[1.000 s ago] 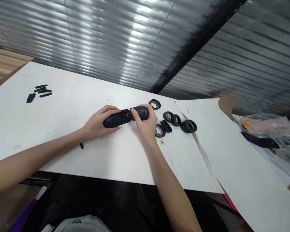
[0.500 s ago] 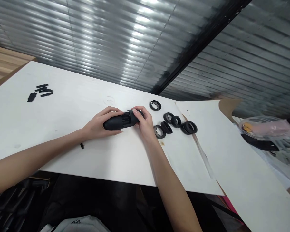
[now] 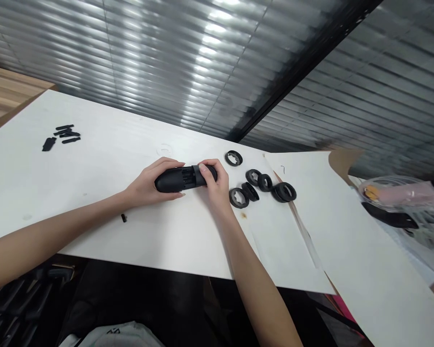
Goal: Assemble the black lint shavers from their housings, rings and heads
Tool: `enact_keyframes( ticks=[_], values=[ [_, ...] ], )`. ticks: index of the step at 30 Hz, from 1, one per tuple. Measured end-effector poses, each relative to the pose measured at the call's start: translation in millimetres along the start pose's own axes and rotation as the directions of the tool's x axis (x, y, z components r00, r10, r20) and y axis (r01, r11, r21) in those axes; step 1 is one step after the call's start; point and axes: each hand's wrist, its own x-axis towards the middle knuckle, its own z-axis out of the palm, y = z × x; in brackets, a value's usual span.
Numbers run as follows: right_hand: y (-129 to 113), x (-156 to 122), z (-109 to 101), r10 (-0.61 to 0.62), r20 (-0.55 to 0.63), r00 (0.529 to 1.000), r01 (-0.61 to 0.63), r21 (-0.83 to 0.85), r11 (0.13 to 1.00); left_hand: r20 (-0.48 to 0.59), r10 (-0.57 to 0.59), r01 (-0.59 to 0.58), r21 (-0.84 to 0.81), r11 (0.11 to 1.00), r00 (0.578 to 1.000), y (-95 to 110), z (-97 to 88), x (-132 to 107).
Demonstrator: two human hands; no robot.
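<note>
A black elongated rounded device (image 3: 170,180) lies across both hands over the white table, its slotted middle section exposed. My left hand (image 3: 150,183) is wrapped round its left end, thumb and fingers on opposite sides. On the right end, my right hand (image 3: 214,180) grips a black ring (image 3: 199,175) fitted around the body, the thumb pressed on top of it. Close to my right hand are several loose black rings, among them a notched ring (image 3: 239,198) and a ring standing on its edge (image 3: 250,192). What the right fingers touch underneath is hidden.
Several flat black pieces (image 3: 67,131) lie at the far left of the white table (image 3: 104,168). A tiny black part (image 3: 123,218) sits below my left forearm. Stacked rings (image 3: 284,192) lie right of centre. At the far right is a pink bundle (image 3: 405,193) in clear plastic.
The black ring on the device now sits straighter around the body; before, its edge stuck up at a tilt. Both hands keep their hold in nearly the same place.
</note>
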Motion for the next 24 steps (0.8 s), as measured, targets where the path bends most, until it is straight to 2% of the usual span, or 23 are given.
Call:
enact_keyframes(
  ticks=[7,11,15,18,24],
  values=[
    [-3,-2,2,0.004,0.006,1.0,-0.004,0.039,0.999,0.008,-0.041,0.041,-0.03,0.999,0.999,0,-0.9,1],
    [0,-2,2,-0.079,0.005,0.997,0.079,-0.024,0.997,0.012,-0.037,0.038,-0.057,0.998,0.999,1,-0.5,1],
    [4,-3,5,-0.143,0.066,0.988,0.147,-0.06,0.987,0.015,-0.023,0.024,-0.058,0.998,1.0,0,0.3,1],
    [3,-6,10,-0.118,0.122,0.985,0.125,-0.049,0.991,0.016,-0.012,0.013,-0.048,0.999,1.0,-1,0.8,1],
    [-5,-8,10,0.01,0.19,0.982,-0.014,0.023,1.0,0.016,0.052,-0.052,-0.052,0.997,0.998,-1,1.6,1]
  ],
)
